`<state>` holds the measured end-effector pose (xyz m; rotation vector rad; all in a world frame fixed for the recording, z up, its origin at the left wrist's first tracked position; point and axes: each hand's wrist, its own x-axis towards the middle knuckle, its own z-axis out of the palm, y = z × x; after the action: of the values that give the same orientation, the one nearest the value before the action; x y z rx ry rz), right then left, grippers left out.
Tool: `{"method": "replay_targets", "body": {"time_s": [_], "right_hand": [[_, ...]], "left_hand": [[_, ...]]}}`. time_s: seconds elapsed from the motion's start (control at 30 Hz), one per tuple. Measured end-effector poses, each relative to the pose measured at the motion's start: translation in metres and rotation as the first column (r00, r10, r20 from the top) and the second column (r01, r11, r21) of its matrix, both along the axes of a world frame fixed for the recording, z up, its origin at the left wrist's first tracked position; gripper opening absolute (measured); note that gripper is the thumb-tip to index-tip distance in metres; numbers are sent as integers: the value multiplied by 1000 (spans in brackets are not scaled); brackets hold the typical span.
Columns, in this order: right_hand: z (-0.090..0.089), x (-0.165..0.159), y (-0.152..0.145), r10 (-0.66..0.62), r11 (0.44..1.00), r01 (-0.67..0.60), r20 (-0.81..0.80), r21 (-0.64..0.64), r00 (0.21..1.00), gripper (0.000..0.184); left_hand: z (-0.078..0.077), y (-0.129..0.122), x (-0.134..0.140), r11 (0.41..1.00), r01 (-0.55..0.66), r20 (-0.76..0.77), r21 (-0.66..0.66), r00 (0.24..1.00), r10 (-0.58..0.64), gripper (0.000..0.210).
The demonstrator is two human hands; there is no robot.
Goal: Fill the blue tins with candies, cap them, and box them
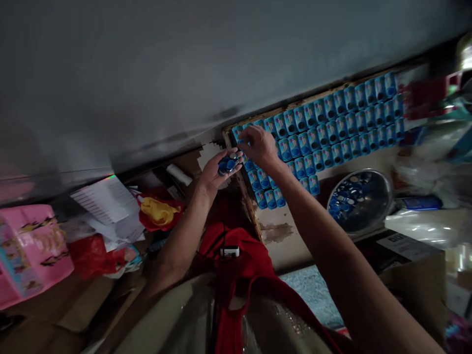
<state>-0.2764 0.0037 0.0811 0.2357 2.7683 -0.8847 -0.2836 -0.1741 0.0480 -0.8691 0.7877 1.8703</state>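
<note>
Evidently within easy reach, small round blue-and-silver discs lie on the spread left palm, near the pale surface's left edge — above it, the right hand is curled narrowly, its grip unclear, over rectangular glossy blue cards, set in rows probably for order.

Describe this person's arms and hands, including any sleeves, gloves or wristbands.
The left hand and right hand wear no gloves. The bare left forearm and bare right forearm taper, with no sleeve, watch or wristband showing. Rings: too dim to tell.

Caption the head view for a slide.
Left hand cradles small blue-and-silver discs; right hand is over rows of blue packs.
</note>
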Motion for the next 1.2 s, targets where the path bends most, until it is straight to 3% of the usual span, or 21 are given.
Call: {"method": "replay_targets", "body": {"time_s": [0.13,0.27,0.37,0.47,0.53,0.73,0.87,0.93,1.03,1.1,1.2], "right_hand": [[1,35,-18,111,982,-111,-7,-152,994,20],[-3,46,-31,28,982,-33,-30,-185,999,20],[-6,40,-18,-69,979,52,-84,-195,994,26],[-13,23,7,-213,977,211,-50,-37,976,29],[-17,9,19,-253,963,251,6,99,967,27],[-16,-24,25,-217,939,145,211,310,953,24],[-12,-41,31,-239,927,121,310,356,920,37],[-8,-42,34,-216,930,98,313,353,925,43],[-3,-29,32,-181,945,104,233,309,955,28],[1,-11,28,-111,978,90,101,187,989,24],[4,15,21,100,994,-102,-59,-44,993,31]], "left_hand": [[-6,5,0,994,-13,27,-106,1000,16,18],[-1,11,0,997,-7,70,-74,997,12,19],[3,13,-3,997,-51,46,-49,998,53,25],[3,15,-9,996,-87,25,-22,996,87,27],[3,17,-14,996,-82,15,-19,997,82,25],[5,26,-23,999,-38,12,-9,999,39,23],[8,28,-23,999,-25,-3,21,1000,25,26],[10,27,-20,1000,-27,-4,9,1000,27,26],[12,24,-15,1000,-24,18,-5,1000,24,29],[8,22,-11,1000,-8,14,11,1000,8,30],[-4,18,-5,1000,18,0,5,1000,-18,26]]}}
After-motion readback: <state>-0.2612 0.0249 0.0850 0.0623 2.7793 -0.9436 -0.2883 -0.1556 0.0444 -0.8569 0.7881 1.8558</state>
